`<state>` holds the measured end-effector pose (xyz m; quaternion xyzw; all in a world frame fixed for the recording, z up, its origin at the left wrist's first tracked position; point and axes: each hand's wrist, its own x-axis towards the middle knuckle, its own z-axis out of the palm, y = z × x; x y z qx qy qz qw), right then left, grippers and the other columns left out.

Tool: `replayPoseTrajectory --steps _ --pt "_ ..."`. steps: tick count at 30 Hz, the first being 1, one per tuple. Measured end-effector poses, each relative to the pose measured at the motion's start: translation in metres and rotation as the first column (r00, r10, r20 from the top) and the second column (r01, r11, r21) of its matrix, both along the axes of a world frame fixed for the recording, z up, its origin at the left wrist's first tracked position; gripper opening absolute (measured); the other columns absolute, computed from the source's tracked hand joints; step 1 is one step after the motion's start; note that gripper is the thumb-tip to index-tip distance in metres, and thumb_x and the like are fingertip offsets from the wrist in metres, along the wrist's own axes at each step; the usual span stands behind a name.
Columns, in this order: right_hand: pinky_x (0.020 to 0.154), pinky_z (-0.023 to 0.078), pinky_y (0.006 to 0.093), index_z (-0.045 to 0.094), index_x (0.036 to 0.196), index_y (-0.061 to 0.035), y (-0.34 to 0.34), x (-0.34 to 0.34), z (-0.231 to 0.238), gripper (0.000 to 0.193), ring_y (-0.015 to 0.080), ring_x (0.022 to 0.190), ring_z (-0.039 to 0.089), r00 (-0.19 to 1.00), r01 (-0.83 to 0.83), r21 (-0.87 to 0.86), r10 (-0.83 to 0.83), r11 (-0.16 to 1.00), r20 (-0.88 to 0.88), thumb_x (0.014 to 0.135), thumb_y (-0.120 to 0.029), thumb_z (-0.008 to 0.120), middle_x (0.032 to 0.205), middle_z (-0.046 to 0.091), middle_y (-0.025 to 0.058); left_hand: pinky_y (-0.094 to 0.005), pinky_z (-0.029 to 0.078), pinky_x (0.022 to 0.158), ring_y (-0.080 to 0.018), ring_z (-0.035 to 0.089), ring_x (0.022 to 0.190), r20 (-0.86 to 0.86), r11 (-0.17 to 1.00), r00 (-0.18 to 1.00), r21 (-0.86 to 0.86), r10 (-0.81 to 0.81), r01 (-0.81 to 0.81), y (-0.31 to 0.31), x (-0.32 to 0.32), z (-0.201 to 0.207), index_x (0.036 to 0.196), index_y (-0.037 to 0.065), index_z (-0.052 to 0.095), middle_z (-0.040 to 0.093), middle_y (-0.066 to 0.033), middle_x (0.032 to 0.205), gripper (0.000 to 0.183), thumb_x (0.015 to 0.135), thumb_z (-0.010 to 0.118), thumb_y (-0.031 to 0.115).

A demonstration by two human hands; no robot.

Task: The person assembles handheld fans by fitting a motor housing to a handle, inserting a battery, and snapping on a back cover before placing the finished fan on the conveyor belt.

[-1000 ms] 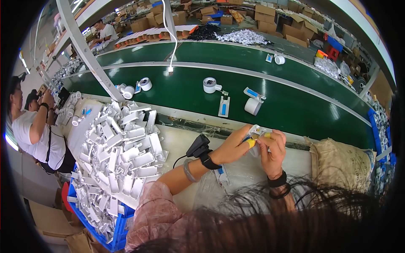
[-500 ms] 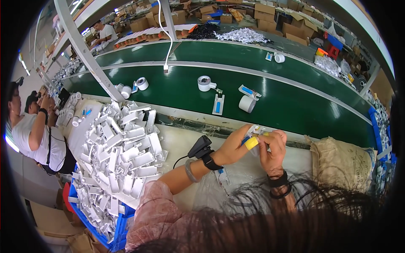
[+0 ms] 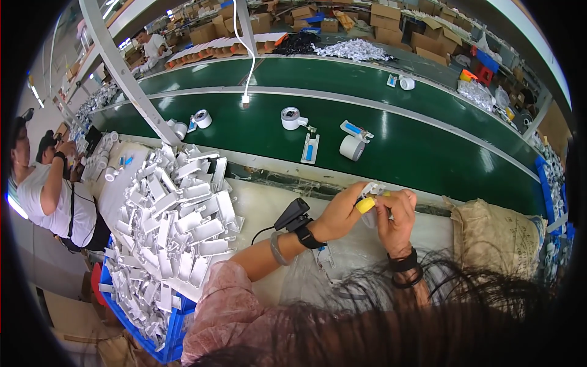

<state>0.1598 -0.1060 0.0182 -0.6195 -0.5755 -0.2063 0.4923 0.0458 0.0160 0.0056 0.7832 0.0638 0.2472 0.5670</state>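
White cylinders (image 3: pixel 352 148) have slid leftward along the green belt (image 3: pixel 428 153) beyond the fingertips, where left hand (image 3: pixel 337 216) and right hand (image 3: pixel 394 222) pinch a small white part (image 3: pixel 374 188); it could slip should the yellow thumb wrap (image 3: pixel 365 205) skid.

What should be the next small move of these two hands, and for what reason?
Perhaps tilt the small white part slightly into clearer view. The left hand and the right hand meet at it, and their bunched fingers hide much of it.
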Motion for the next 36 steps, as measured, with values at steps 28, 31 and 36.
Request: replayPoseTrajectory --steps 28,31,36 --pt "0.103 0.039 0.0384 0.058 0.12 -0.0001 -0.001 0.047 -0.022 0.034 0.0341 0.121 0.05 0.944 0.191 -0.086 -0.208 0.978 -0.256 0.086 0.002 0.062 0.127 0.055 0.019 -0.0451 0.053 0.081 -0.0407 0.063 0.097 -0.38 0.512 0.346 0.695 0.858 -0.505 0.206 0.035 -0.039 0.096 -0.004 0.061 0.064 -0.0235 0.105 0.053 0.064 0.079 0.034" --pt "0.101 0.041 0.0381 0.06 0.115 0.0003 -0.004 0.049 -0.021 0.03 0.0337 0.118 0.053 0.936 0.12 -0.109 -0.149 0.987 -0.32 0.086 0.002 0.062 0.123 0.057 0.0181 -0.0443 0.054 0.078 -0.0405 0.066 0.088 -0.306 0.526 0.439 0.627 0.845 -0.575 0.225 0.032 -0.05 0.092 -0.004 0.061 0.066 -0.0248 0.101 0.047 0.064 0.079 0.029" --pt "0.093 0.046 0.0372 0.062 0.109 -0.0002 0.0 0.047 -0.019 0.025 0.0349 0.106 0.059 0.945 0.018 -0.114 -0.054 0.993 -0.323 0.084 0.004 0.061 0.111 0.062 0.0181 -0.0362 0.053 0.063 -0.0247 0.064 0.067 -0.465 0.905 0.802 -0.005 0.375 -0.426 0.23 0.019 -0.035 0.123 -0.006 0.047 0.065 -0.0136 0.089 0.052 0.075 0.063 0.007"
